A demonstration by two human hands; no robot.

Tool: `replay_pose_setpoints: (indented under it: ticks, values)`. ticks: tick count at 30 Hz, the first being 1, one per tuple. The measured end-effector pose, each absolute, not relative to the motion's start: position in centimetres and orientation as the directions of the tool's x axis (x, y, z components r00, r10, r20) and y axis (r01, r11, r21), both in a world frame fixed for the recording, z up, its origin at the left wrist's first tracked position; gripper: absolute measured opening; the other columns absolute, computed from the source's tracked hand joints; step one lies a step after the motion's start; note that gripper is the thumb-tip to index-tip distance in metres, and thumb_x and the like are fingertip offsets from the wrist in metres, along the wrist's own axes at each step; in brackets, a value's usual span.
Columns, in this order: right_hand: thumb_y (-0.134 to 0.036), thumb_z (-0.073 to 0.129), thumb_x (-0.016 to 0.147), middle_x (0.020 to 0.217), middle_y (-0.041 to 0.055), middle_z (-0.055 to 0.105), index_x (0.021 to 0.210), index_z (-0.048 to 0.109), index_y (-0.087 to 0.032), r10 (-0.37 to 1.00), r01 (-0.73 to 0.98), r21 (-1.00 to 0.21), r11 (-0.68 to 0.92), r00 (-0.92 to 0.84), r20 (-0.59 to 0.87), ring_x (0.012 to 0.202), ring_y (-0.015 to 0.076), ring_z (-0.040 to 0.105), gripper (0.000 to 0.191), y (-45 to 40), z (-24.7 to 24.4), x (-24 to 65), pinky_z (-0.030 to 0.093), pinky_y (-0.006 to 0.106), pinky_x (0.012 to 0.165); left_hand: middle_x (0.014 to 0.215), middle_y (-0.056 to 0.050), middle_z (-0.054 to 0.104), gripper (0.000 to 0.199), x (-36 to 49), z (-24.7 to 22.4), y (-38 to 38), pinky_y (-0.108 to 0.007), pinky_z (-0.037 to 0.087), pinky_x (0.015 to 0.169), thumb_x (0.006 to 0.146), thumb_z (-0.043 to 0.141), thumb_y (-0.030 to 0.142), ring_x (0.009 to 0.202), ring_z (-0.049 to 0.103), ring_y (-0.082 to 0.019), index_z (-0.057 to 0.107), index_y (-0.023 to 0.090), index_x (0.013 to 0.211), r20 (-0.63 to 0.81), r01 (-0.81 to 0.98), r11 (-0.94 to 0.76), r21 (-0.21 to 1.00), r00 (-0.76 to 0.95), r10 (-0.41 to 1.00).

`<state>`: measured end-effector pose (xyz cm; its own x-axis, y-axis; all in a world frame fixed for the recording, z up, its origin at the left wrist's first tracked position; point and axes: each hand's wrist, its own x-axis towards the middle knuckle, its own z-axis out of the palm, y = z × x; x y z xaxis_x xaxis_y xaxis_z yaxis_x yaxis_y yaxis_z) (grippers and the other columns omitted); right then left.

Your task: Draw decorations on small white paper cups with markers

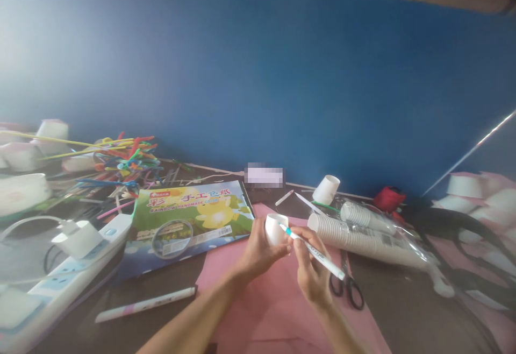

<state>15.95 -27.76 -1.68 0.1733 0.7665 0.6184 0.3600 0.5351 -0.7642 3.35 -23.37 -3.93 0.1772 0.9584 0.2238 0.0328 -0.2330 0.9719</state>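
My left hand [258, 249] is closed around a small white paper cup [276, 229], tilted above the pink paper [258, 311]. Between the fingers of my right hand [312, 265] is a white marker [320, 257] with a turquoise band near its tip. The tip points at the cup's side, and I cannot tell whether it touches. Black-handled scissors [355, 294] lie just right of my right hand, their blades partly hidden. To the left of my left hand is a colored craft paper pad [220, 211] with a yellow and green cover.
A power strip [92, 249] with plugs runs along the left, near another marker [145, 304]. Colored pipe cleaners [124, 155] are heaped behind. Stacked paper cups [363, 241] in plastic lie right, with a single upturned cup [326, 188] behind. A blue wall [258, 74] closes off the back.
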Motion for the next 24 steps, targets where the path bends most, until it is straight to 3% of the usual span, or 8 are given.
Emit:
replay_pose_setpoints:
  ticks: [8, 24]
  values:
    - [-0.03, 0.049, 0.091, 0.084, 0.0025, 0.066, 0.099, 0.062, -0.021, 0.755, 0.395, -0.747, 0.535, 0.174, 0.633, 0.071, 0.0161, 0.062, 0.017, -27.86, -1.63, 16.02, 0.048, 0.028, 0.062, 0.107, -0.008, 0.049, 0.056, 3.29, -3.95, -23.47, -0.036, 0.046, 0.079, 0.064, 0.078, 0.034, 0.099, 0.052, -0.025, 0.052, 0.019, 0.111, 0.21, 0.115, -0.231, 0.966, 0.165, 0.964]
    - [-0.025, 0.048, 0.091, 0.085, 0.0031, 0.066, 0.098, 0.06, -0.021, 0.723, 0.423, -0.705, 0.57, 0.149, 0.674, 0.073, 0.0163, 0.063, 0.015, -27.65, -1.42, 15.98, 0.049, 0.028, 0.064, 0.111, -0.008, 0.049, 0.06, 3.16, -4.02, -23.35, -0.038, 0.046, 0.083, 0.066, 0.075, 0.046, 0.103, 0.051, -0.026, 0.053, 0.021, 0.116, 0.234, 0.166, -0.265, 0.95, 0.183, 0.955]
